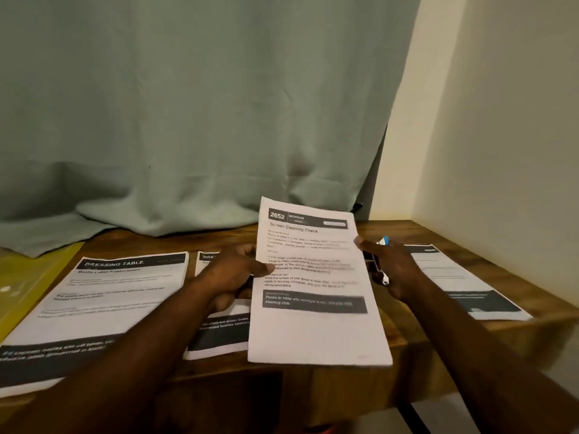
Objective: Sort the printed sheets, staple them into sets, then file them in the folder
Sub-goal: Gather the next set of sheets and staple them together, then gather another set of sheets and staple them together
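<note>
A printed set headed "2652 Screen Cleaning Check" (pixel 316 327) is lifted above the wooden table (pixel 416 336), tilted toward me. My left hand (pixel 233 274) grips its left edge, thumb on the printed face. My right hand (pixel 391 264) pinches its right edge, thumb on the front. Just behind that hand lies a stapler (pixel 380 261) with blue and white parts, mostly hidden. A "Dressing Table" sheet (pixel 94 305) lies flat at the left. Another sheet (pixel 219 333) rests under my left hand. A further sheet (pixel 463 286) lies at the right. The yellow folder (pixel 28 277) sits at the far left.
A grey-green curtain (pixel 194 120) hangs behind the table and bunches on its back edge. A cream wall (pixel 501 136) closes the right side. The table's front edge runs under my forearms, with a dark metal leg (pixel 410 415) below at the right.
</note>
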